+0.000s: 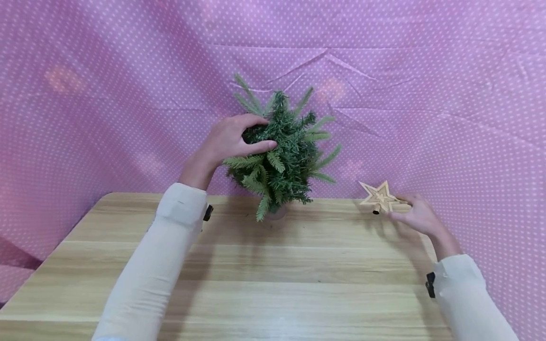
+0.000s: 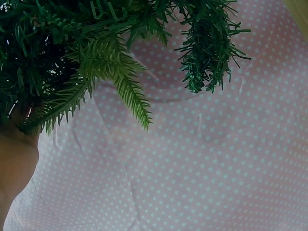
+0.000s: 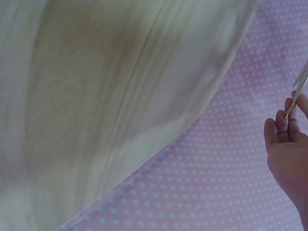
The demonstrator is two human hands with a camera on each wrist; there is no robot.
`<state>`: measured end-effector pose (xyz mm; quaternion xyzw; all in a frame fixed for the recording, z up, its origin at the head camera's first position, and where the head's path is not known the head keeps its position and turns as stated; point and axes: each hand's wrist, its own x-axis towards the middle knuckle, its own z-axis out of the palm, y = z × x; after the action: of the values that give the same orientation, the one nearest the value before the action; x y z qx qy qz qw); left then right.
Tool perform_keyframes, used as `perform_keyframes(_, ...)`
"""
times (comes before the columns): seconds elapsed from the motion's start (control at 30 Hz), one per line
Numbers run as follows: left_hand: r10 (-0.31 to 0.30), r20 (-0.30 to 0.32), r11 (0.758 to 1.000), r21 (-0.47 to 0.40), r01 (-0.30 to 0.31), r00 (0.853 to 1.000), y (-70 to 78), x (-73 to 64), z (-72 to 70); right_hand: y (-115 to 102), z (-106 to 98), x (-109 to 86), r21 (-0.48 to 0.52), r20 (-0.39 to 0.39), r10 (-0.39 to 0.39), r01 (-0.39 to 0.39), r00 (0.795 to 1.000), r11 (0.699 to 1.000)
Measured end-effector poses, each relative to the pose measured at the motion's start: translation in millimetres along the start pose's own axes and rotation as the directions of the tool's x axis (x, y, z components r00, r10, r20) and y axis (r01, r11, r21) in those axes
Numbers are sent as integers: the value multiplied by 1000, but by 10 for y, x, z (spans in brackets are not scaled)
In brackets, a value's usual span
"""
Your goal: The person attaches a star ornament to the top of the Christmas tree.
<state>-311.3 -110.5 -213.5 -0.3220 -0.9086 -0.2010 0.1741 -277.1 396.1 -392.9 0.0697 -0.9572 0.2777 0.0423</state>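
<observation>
A small artificial Christmas tree [image 1: 294,156] stands near the table's back edge, its base mostly hidden under the branches. My left hand [image 1: 232,137] grips its upper left side, thumb in front and fingers behind among the needles. In the left wrist view, green branches [image 2: 115,62] fill the top and part of the hand [image 2: 17,163] shows at the left. Over at the right, my right hand [image 1: 415,215] pinches a gold star tree topper [image 1: 379,195] by one point. The star's short tube points down. In the right wrist view only the star's edge [image 3: 299,86] shows.
A light wooden table [image 1: 298,265] spans the foreground. Pink dotted cloth [image 1: 384,85] hangs close behind the table's back edge and along both sides, with creases behind the tree.
</observation>
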Motion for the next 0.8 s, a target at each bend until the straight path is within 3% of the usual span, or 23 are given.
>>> perform_keyframes(0.37,-7,-18,999,44,8,1000,65,35,31,-141,-40,-5,48,-99,-64,69,993,996)
perform_keyframes(0.6,-18,-37,999,45,19,999,62,15,24,-331,-85,23,64,-70,-13,18,997,998)
perform_keyframes(0.8,-24,-29,999,42,25,999,63,1,11,-496,-98,44,34,-103,-48,52,994,998)
